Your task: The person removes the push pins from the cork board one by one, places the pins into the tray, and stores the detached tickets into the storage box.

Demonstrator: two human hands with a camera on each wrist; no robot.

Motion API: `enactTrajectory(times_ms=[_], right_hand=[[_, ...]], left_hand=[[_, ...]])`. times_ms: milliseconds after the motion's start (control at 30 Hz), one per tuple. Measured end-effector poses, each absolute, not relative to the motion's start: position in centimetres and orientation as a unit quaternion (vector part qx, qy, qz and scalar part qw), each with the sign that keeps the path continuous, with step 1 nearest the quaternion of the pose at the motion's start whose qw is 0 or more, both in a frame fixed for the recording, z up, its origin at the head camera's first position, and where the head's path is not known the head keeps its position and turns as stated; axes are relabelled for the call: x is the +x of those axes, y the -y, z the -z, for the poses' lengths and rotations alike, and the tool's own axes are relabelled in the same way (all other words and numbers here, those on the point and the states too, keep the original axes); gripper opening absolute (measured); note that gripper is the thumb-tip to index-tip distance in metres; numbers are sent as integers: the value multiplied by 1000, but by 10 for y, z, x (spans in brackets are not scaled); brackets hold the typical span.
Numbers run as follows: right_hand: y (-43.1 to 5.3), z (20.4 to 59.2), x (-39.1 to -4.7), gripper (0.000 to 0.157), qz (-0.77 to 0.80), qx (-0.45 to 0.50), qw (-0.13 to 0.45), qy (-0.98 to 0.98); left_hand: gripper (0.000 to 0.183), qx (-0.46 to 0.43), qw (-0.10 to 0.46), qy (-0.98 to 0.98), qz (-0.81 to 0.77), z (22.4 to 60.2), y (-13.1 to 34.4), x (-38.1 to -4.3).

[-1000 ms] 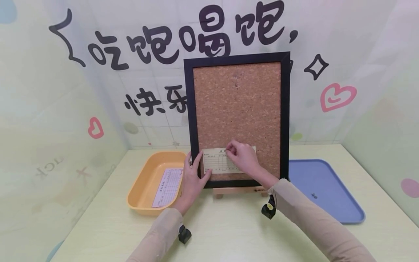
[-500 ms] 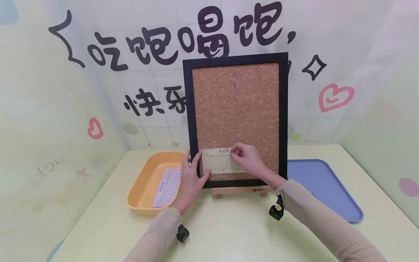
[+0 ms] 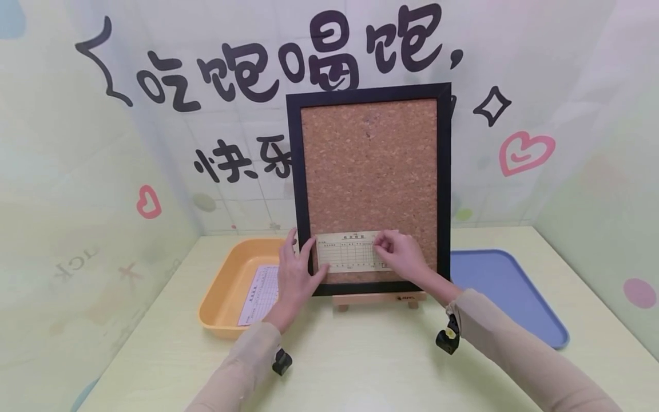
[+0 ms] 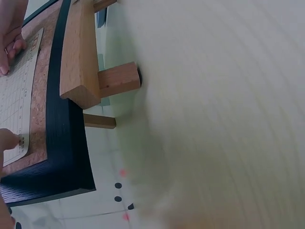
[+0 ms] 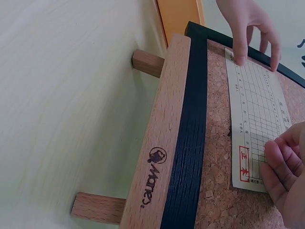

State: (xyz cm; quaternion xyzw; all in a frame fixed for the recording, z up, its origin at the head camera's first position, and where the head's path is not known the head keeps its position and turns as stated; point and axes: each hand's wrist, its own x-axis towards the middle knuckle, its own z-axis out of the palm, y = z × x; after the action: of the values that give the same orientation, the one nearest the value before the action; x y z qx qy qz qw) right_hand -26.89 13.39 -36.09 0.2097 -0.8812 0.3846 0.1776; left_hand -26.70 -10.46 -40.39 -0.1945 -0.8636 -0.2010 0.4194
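A printed cream form (image 3: 350,252) lies flat against the lower part of a cork board (image 3: 373,166) in a black frame. My left hand (image 3: 298,272) spreads over the frame's left side. Its thumb and one fingertip touch the form's left end, as the right wrist view shows. Near the form's right end is my right hand (image 3: 404,254), fingers curled and thumb close to the index fingertip, right at the paper. I cannot tell whether something small sits between those fingertips. A red stamp (image 5: 244,163) marks the form's corner below this hand.
The board leans upright on a small wooden easel (image 3: 380,299). An orange tray (image 3: 216,286) on the left holds a pink-white printed form (image 3: 259,294). On the right, behind the right sleeve, lies a blue tray (image 3: 494,274). Patterned walls enclose the table.
My right hand has slid rightward along the form, from its middle towards its right end, uncovering more print. My left hand stays at the left end with only a slight shift.
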Motion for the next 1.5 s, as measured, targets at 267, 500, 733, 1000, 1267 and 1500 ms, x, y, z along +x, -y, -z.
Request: enactTrajectory(times_ms=[267,500,733,1000,1267,1500], right_hand=[[-134,363,-268,4,-379,213,182,882],[-133,361,-268,5,-378,215,185,881],[-132,361,-269,5,-374,214,184,884],[-134,361,-268,5,-372,218,186,883],[-133,361,-268,4,-375,219,180,883],[-139,360,-266,4,-372,221,164,887]], left_hand=[[55,-275,474,825,142,388,105,-274],[49,-313,445,823,161,373,101,-277],[45,-280,359,862,222,364,101,-278],[32,-259,254,880,305,354,106,-278],[11,-251,242,890,293,353,108,-275],[11,-246,231,888,311,353,111,-275]])
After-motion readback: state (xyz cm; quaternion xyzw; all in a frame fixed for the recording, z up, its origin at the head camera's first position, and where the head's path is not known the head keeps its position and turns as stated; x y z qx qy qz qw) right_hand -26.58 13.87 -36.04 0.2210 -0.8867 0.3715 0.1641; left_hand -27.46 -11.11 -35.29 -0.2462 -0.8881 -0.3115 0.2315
